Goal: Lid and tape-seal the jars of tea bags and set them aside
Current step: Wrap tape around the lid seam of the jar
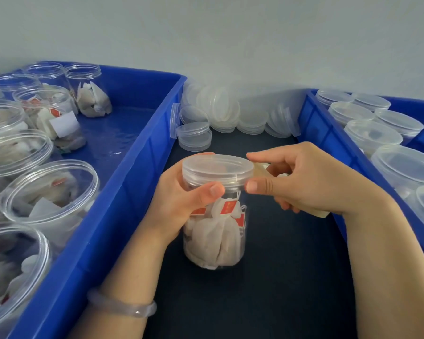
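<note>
Jar: clear plastic jar [214, 231] standing upright on the dark desk [274, 277], in the strip between the two blue bins.
Contents: white tea bags [213, 241] with red tags, filling the lower part of the jar.
Lid: clear lid [217, 167] sitting on the jar's mouth, level; whether it is fully tightened cannot be told.
Left hand: left hand [179, 204] wrapped around the jar's upper part from the left, fingers behind, thumb pressed on the front just under the lid – clamped on the jar.
Right hand: right hand [311, 182] at the lid's right edge, forefinger above and thumb against the lid's side; the lower fingers are curled round a tape roll [321, 212].
Tape: a pale strip of tape [260, 168] runs from under the right hand to the lid's right side, touching it.
Left bin: blue bin [123, 192] along the desk's left edge, holding open jars [52, 189] of tea bags, none lidded.
Right bin: blue bin [328, 138] along the desk's right edge, holding lidded jars [372, 135] packed close together.
Loose lids: a heap of clear loose lids [230, 111] at the desk's far edge against the grey wall [230, 40] – some stacked, some leaning on the left bin.
Wrist: a pale translucent bracelet [123, 305] on the left wrist.
</note>
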A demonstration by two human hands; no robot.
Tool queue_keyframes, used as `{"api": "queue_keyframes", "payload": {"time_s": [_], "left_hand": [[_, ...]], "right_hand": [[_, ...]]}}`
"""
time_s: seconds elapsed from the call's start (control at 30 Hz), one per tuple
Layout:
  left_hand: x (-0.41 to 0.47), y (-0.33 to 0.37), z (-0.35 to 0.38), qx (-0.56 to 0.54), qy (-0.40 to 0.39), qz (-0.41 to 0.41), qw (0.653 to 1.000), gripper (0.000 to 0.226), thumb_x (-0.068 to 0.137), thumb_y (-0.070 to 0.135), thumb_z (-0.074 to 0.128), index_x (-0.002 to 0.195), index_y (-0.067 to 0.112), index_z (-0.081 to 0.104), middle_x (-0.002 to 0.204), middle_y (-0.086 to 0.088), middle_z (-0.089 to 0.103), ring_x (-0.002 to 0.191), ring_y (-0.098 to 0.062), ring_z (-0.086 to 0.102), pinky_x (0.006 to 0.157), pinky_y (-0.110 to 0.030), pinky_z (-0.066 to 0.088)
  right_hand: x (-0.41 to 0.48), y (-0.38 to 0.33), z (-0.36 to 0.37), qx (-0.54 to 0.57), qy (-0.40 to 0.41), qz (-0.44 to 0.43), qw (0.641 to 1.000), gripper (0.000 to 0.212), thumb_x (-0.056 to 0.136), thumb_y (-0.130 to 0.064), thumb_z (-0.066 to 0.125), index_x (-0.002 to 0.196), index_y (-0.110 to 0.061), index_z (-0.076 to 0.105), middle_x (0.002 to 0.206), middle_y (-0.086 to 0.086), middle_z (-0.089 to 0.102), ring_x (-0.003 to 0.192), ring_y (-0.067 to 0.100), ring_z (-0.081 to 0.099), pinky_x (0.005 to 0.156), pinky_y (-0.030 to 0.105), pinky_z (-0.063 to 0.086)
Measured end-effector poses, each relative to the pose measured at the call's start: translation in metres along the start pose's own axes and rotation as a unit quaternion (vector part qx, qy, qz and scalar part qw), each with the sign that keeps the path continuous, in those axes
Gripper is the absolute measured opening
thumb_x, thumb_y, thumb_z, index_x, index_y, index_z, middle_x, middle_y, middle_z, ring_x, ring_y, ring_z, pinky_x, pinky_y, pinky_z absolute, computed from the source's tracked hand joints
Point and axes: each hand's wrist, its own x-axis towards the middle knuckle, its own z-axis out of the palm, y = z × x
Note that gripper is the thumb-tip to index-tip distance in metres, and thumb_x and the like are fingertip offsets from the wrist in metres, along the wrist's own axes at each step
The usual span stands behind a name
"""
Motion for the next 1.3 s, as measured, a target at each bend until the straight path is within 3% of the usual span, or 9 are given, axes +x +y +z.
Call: {"api": "queue_keyframes", "payload": {"time_s": [0.27, 0.33, 0.4, 0.5, 0.6, 0.77, 1.0, 1.13, 1.3], "left_hand": [[-0.004, -0.002, 0.000, -0.057, -0.091, -0.054, 0.993, 0.095, 0.046, 0.075, 0.077, 0.124, 0.025, 0.060, 0.120, -0.001, 0.067, 0.117, -0.020, 0.061, 0.097, -0.039, 0.048], [-0.003, 0.002, 0.001, -0.015, -0.057, -0.057, 0.997, 0.117, 0.034, 0.083, 0.074, 0.135, 0.029, 0.049, 0.124, 0.008, 0.064, 0.119, -0.010, 0.058, 0.098, -0.032, 0.048], [-0.003, 0.002, 0.000, 0.023, 0.024, -0.040, 0.999, 0.137, 0.029, 0.079, 0.077, 0.146, 0.024, 0.034, 0.113, 0.029, 0.062, 0.107, 0.013, 0.056, 0.081, -0.011, 0.050], [-0.005, 0.000, 0.001, 0.080, 0.070, 0.012, 0.994, 0.138, 0.030, 0.070, 0.080, 0.148, 0.022, 0.029, 0.102, 0.050, 0.054, 0.101, 0.023, 0.052, 0.077, -0.002, 0.045], [-0.004, -0.003, 0.003, 0.100, 0.075, 0.019, 0.992, 0.128, 0.029, 0.065, 0.081, 0.142, 0.022, 0.039, 0.106, 0.039, 0.059, 0.105, 0.016, 0.055, 0.080, -0.010, 0.050], [-0.002, -0.002, -0.001, 0.017, 0.046, 0.003, 0.999, 0.095, 0.038, 0.059, 0.083, 0.123, 0.023, 0.058, 0.104, 0.010, 0.071, 0.097, -0.005, 0.067, 0.064, -0.020, 0.055], [-0.002, 0.004, -0.004, -0.049, -0.030, 0.000, 0.998, 0.106, 0.041, 0.068, 0.084, 0.125, 0.010, 0.055, 0.110, -0.007, 0.071, 0.105, -0.024, 0.066, 0.082, -0.031, 0.054], [-0.005, 0.007, -0.004, -0.039, -0.070, -0.003, 0.997, 0.112, 0.041, 0.070, 0.083, 0.132, 0.013, 0.049, 0.116, -0.004, 0.069, 0.111, -0.022, 0.064, 0.081, -0.032, 0.055], [-0.008, 0.012, 0.000, 0.052, -0.047, 0.009, 0.997, 0.114, 0.030, 0.075, 0.079, 0.129, 0.034, 0.040, 0.105, 0.030, 0.061, 0.097, 0.003, 0.063, 0.057, -0.017, 0.052]], "right_hand": [[0.003, -0.003, 0.010, 0.081, -0.010, -0.003, 0.997, 0.067, 0.045, -0.073, 0.066, 0.108, -0.052, 0.064, 0.086, 0.014, 0.064, 0.046, 0.009, 0.046, 0.047, 0.020, 0.043], [0.004, -0.004, 0.014, 0.058, -0.013, -0.010, 0.998, 0.058, 0.047, -0.074, 0.064, 0.101, -0.052, 0.066, 0.081, 0.016, 0.061, 0.047, 0.011, 0.043, 0.047, 0.025, 0.042], [0.006, -0.004, 0.016, 0.022, -0.005, -0.018, 1.000, 0.062, 0.046, -0.078, 0.058, 0.101, -0.051, 0.066, 0.072, 0.000, 0.060, 0.046, 0.005, 0.043, 0.049, 0.026, 0.042], [0.010, -0.004, 0.020, -0.029, 0.031, -0.029, 0.999, 0.065, 0.048, -0.082, 0.058, 0.105, -0.051, 0.063, 0.086, -0.028, 0.064, 0.071, -0.008, 0.057, 0.065, 0.019, 0.043], [0.008, -0.003, 0.018, -0.070, -0.020, -0.054, 0.996, 0.058, 0.062, -0.071, 0.062, 0.117, -0.053, 0.056, 0.104, -0.024, 0.065, 0.093, 0.000, 0.060, 0.077, 0.026, 0.051], [-0.001, 0.002, 0.002, -0.035, -0.036, 0.007, 0.999, 0.097, 0.052, -0.071, 0.064, 0.141, -0.046, 0.036, 0.099, -0.018, 0.061, 0.057, 0.006, 0.065, 0.054, 0.017, 0.050], [0.000, 0.004, 0.000, 0.049, -0.049, -0.015, 0.997, 0.071, 0.048, -0.069, 0.070, 0.116, -0.056, 0.056, 0.073, -0.010, 0.064, 0.045, 0.007, 0.050, 0.042, 0.015, 0.039], [0.006, 0.009, 0.005, 0.103, -0.108, -0.032, 0.988, 0.058, 0.065, -0.049, 0.079, 0.118, -0.055, 0.057, 0.067, -0.012, 0.059, 0.049, 0.008, 0.045, 0.046, 0.017, 0.039], [0.012, 0.020, 0.007, 0.087, -0.124, -0.032, 0.988, 0.045, 0.070, -0.047, 0.077, 0.113, -0.050, 0.064, 0.072, -0.008, 0.058, 0.054, 0.007, 0.044, 0.048, 0.021, 0.039]]}}
